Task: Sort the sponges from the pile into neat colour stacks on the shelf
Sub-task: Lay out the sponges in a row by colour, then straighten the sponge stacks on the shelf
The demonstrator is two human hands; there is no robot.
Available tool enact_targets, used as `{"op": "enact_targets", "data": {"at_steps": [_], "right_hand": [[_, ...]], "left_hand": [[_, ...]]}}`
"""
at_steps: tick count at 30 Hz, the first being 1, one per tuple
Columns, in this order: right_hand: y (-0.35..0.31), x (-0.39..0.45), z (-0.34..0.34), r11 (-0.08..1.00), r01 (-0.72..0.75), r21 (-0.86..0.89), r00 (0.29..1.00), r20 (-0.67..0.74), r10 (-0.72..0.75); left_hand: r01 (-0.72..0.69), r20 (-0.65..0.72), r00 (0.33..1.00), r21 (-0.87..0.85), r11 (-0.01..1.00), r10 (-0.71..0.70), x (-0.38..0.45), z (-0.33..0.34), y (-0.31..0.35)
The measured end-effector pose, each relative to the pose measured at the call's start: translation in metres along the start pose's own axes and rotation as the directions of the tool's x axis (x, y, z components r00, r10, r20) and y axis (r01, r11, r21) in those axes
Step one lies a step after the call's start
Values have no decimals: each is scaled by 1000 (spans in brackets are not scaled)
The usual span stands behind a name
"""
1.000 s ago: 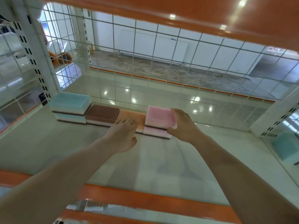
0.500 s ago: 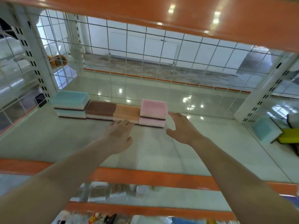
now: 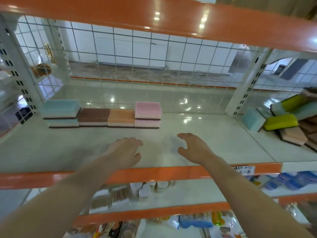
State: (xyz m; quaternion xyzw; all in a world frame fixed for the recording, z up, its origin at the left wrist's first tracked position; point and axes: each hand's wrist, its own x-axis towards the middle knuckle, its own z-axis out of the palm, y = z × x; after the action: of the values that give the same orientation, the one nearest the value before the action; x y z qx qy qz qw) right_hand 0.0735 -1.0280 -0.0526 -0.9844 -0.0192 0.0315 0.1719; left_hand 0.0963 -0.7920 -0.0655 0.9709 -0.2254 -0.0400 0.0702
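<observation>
Both hands, left hand (image 3: 126, 152) and right hand (image 3: 193, 148), hover loosely spread above the shelf (image 3: 68, 146), holding nothing

Bright overhead light, glare spots on glossy shelf (image 3: 214, 134), wide-angle bending, edges perhaps motion-blurred

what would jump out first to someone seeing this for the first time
A tidy row of sponges at the back left of the shelf: a two-high blue stack, one brown sponge, one orange sponge and a two-high pink stack. Both hands, left and right, hover empty before it, and a jumbled pile waits at far right.
</observation>
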Motion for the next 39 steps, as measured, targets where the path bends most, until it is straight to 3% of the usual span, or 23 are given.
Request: {"op": "enact_targets", "data": {"at_steps": [14,39], "right_hand": [[84,-59,-33,987,-159,36,982,-97,162],[303,-155,-110,938,-344,-34,937,-69,341]], "left_hand": [[-168,-8,986,64,984,169,30,1,92],[-251,-25,967,53,967,252,91,34,329]]}}
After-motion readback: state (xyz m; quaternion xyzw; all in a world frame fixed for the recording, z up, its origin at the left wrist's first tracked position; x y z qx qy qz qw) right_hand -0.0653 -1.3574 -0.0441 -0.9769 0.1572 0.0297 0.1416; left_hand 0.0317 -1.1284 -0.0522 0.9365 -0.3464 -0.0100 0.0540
